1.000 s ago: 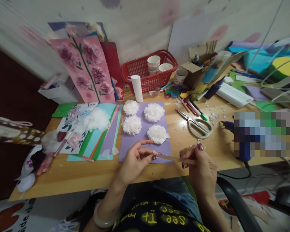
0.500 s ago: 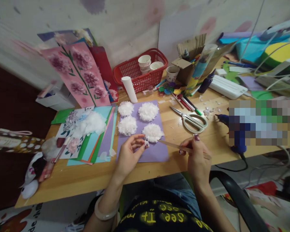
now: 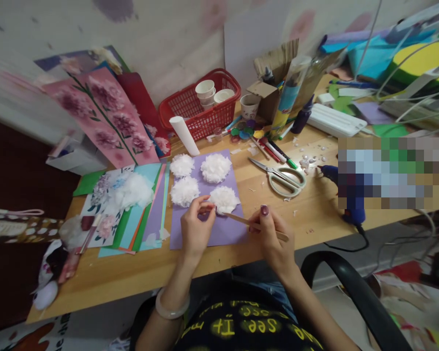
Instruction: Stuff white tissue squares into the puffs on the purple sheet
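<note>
A purple sheet (image 3: 201,235) lies on the wooden table, bearing several ruffled white paper pompoms. The lower right pompom (image 3: 224,199) is between my hands. My left hand (image 3: 198,225) is at its lower left edge, fingertips pinched together; whatever they hold is too small to make out. My right hand (image 3: 276,239) grips a flat wooden stick (image 3: 243,220), whose far tip reaches the lower edge of that pompom, close to my left fingertips.
Scissors (image 3: 283,178), pens and small beads lie right of the sheet. A blue glue gun (image 3: 353,200) stands farther right. Behind are a red basket (image 3: 219,117) and a white roll (image 3: 185,135). Coloured papers (image 3: 157,219) with white fluff (image 3: 133,189) lie left.
The stick in my right hand has moved left, its tip now at the pompom's lower edge by my left fingertips. The whole view has shifted slightly.
</note>
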The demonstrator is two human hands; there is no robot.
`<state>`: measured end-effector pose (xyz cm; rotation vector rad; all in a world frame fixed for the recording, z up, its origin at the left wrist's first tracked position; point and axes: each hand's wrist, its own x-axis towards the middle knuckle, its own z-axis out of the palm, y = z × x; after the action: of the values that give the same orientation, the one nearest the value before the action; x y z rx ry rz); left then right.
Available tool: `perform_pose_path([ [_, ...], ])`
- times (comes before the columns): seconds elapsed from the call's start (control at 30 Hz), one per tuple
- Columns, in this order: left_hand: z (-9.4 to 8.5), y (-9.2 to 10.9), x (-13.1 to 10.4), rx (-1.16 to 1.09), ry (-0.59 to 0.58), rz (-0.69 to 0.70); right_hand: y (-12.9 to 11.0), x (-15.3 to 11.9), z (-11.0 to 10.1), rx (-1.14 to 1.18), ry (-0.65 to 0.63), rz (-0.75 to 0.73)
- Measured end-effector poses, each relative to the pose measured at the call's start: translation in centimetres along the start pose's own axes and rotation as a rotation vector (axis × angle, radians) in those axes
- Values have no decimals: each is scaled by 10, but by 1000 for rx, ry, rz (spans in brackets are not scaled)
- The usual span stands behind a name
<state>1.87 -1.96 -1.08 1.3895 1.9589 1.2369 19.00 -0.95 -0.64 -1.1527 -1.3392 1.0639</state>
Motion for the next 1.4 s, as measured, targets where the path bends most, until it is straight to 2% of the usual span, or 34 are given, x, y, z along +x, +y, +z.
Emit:
perform_pose_path([
  [0.27, 1, -1, 2, 40, -3, 30, 5, 5, 12, -205, -44, -148],
  [0.53, 1, -2, 4, -12, -22, 22, 6, 9, 19, -283, -76, -164],
  [0.77, -15, -17, -9, 110, 5, 74, -3, 12, 28, -378, -64, -179],
  [0.97, -29, -32, -19, 90, -137, -1, -17, 26, 43, -520, -34, -137],
  [1.07, -32, -31, -18, 111, -189, 33, -18, 31, 48, -514, -36, -143],
  [1.17, -34, -31, -17, 95, -210, 43, -15, 31, 46, -408, -28, -59],
  [1.27, -36, -32, -18, 81, -215, 44, -14, 28, 40, -255, 64, 57],
  [1.4, -36, -33, -18, 106, -248, 69, -19, 25, 31, -234, 142, 63],
])
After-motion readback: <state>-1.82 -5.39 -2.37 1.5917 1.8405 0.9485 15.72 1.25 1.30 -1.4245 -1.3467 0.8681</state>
